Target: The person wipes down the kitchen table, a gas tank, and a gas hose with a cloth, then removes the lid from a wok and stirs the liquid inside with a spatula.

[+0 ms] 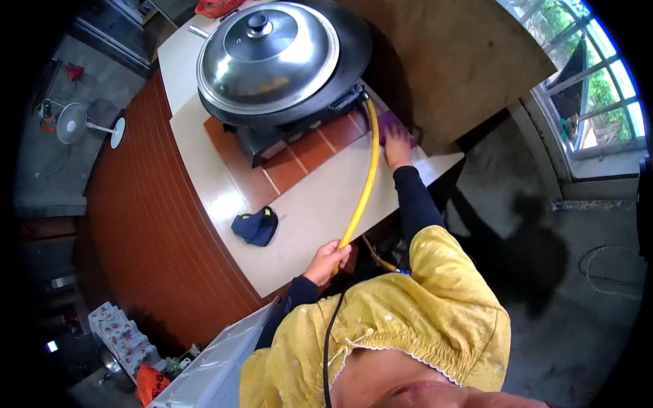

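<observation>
My left hand (328, 263) is closed around a yellow corrugated hose (367, 187), near the counter's front edge. The hose runs up to a black stove (262, 146) that carries a wide dark wok (354, 58) under a shiny domed lid (269, 58). To the right of the hose, my right hand (398, 146) presses a purple cloth (389, 122) onto the pale counter (320, 204). Its fingers lie over the cloth and are partly hard to make out.
A dark blue cloth item (256, 226) lies on the counter, left of the hose. A brown board (469, 61) stands behind the stove. At the right is a barred window (598, 88); a white fan (73, 124) is at far left.
</observation>
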A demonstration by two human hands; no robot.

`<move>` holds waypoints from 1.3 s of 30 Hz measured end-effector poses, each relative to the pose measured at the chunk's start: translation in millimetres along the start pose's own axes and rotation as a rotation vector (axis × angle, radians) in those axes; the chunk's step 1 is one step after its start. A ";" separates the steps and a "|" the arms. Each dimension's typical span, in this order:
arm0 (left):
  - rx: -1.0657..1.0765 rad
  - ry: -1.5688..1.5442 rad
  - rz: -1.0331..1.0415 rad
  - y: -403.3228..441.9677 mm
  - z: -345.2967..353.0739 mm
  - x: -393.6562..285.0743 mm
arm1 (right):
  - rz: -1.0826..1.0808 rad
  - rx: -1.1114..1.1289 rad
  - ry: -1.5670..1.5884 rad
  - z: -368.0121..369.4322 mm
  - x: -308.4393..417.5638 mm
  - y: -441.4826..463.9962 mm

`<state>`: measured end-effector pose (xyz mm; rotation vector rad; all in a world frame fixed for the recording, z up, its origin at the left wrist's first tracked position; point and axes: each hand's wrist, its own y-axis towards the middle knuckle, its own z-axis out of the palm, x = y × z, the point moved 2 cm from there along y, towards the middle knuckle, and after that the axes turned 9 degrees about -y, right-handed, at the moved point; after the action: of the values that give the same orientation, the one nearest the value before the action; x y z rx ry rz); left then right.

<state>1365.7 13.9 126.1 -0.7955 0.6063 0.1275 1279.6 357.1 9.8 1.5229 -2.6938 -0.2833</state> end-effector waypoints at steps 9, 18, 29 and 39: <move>0.065 -0.020 0.006 5.9 -4.5 -1.7 | 0.266 0.178 -0.028 -13.8 -18.3 -81.9; 0.085 -0.032 0.006 5.9 -3.5 -1.7 | -0.546 -0.096 0.226 -29.2 125.6 -83.6; 0.153 -0.040 0.042 13.8 0.1 -7.3 | -0.139 0.198 0.757 -67.4 -22.7 -272.1; 0.083 0.006 -0.009 11.0 -4.9 3.7 | 0.200 0.132 -0.088 -32.7 -70.7 -104.5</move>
<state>1362.9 17.7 114.4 -0.7180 0.6097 0.0912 1408.6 360.1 27.8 1.2830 -2.9591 -0.1720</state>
